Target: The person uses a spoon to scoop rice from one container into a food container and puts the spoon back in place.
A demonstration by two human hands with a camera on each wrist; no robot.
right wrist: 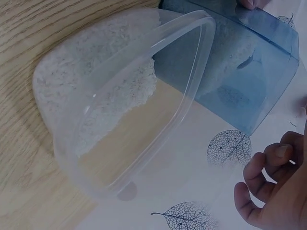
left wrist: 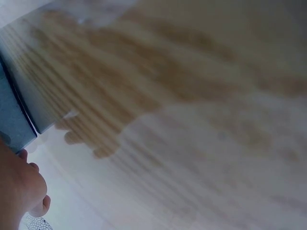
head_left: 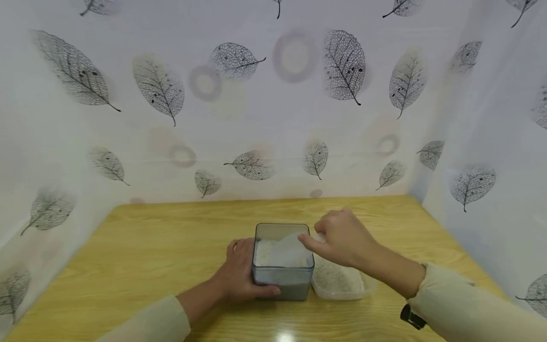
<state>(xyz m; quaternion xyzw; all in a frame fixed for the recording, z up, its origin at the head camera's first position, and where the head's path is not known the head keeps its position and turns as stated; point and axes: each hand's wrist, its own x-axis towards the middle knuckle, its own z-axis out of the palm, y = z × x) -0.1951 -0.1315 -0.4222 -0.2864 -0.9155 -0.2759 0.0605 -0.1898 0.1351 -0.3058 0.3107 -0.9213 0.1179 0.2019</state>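
A translucent grey, square storage box stands upright on the table with white rice inside. My left hand grips its left side, thumb across the front and fingers behind. A whitish translucent scoop is tilted down into the box's open top, and my right hand holds its handle above the right rim. Close against the box's right side sits a clear plastic tub partly filled with rice. In the right wrist view my right hand shows curled fingers; the scoop is out of sight there.
The wood-grain table carries the box and tub near its front middle. A white curtain with leaf prints rises behind the table and along both sides. A black band hangs under the right sleeve.
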